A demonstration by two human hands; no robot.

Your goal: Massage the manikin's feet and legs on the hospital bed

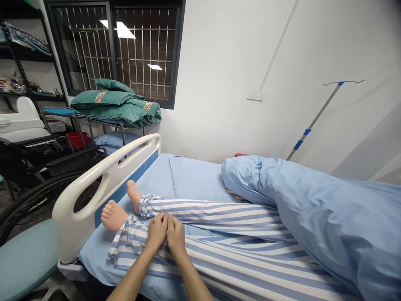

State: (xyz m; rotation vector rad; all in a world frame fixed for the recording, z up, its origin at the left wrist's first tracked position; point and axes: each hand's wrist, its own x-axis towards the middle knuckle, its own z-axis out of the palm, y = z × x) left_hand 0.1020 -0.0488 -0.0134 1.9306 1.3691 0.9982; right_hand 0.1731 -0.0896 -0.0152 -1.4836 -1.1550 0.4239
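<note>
My left hand (157,231) and my right hand (175,235) are side by side, touching at the knuckles, over the lower legs of a figure lying on a bed. Both are closed with the fingers curled under, so anything inside them is hidden. Beneath them are blue-and-white striped trousers (232,261). Two bare, smooth, doll-like feet (115,215) stick out of the cuffs toward the left. A light blue quilt (316,209) is folded back over the figure's upper part at the right.
A cream footboard (108,177) closes off the bed's left end. Beyond it stand a wheelchair (46,188) and a rack with green folded bedding (115,104). A teal stool seat (28,259) is at lower left. A drip pole (316,119) rises behind the quilt.
</note>
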